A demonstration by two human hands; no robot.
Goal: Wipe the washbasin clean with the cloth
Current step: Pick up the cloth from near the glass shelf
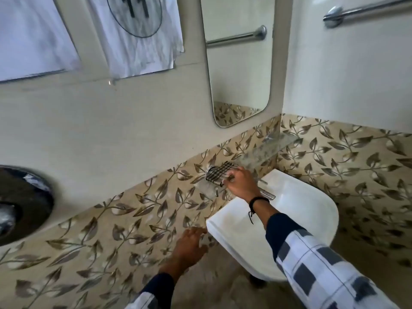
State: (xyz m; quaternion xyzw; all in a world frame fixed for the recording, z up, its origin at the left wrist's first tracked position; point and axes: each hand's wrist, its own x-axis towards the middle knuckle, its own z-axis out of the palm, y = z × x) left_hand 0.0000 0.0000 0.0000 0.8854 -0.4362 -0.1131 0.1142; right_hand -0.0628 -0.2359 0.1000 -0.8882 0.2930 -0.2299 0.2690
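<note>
The white washbasin [307, 204] hangs from the leaf-patterned wall tiles [124, 219] close to the corner, its rounded front edge standing free over the floor. The checked cloth [220, 172] is not in the bowl: it lies above the back left rim, draped over a chrome fitting [210, 170] at the wall, just under the near end of the glass shelf [267, 150]. The right hand [242, 186] reaches across the bowl, fingers curled on the cloth's near edge, the wrist covering part of the tap [268, 195]. The left hand [191, 244] is released, fingers straight, beside the basin's left rim; contact cannot be told. Left of the basin the wall runs bare
</note>
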